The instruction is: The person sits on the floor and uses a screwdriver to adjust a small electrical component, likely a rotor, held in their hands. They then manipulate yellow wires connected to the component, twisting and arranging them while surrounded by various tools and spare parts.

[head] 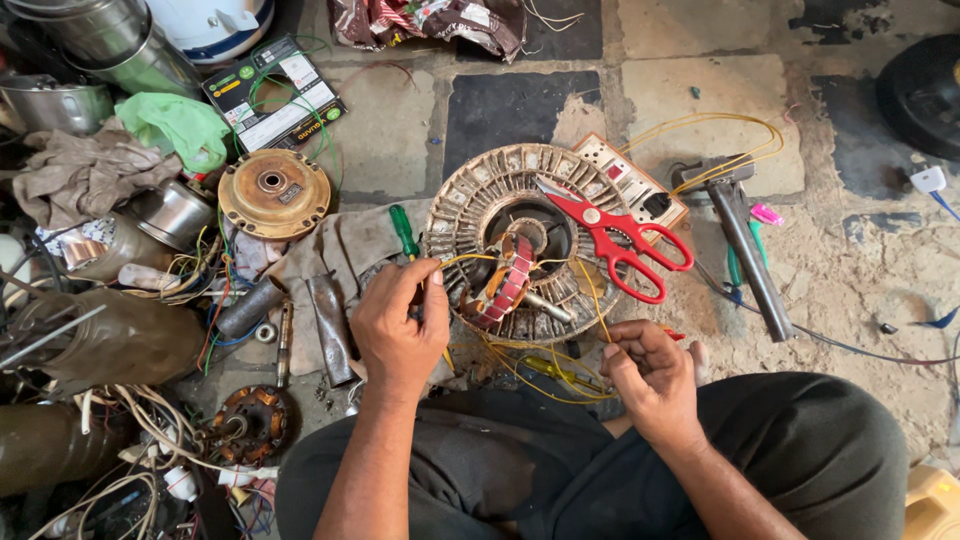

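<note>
A round motor stator (470, 205) with a ring of winding slots lies on the floor in front of me. Red-handled scissors (612, 238) rest across its right side. My left hand (395, 325) pinches a thin yellow wire (470, 258) at the stator's left edge. That wire runs across the middle of the stator and down to my right hand (650, 375), which pinches the same wire near a loose yellow tangle (545, 375) on the floor. A red and white striped roll (505, 285) sits inside the stator's centre.
A hammer (745, 240) and a switch board (635, 185) lie right of the stator. A brass-coloured round cover (273, 192), a green-handled screwdriver (404, 231), rags, metal pots and tangled wires crowd the left. My crossed legs in dark trousers (800, 450) fill the bottom.
</note>
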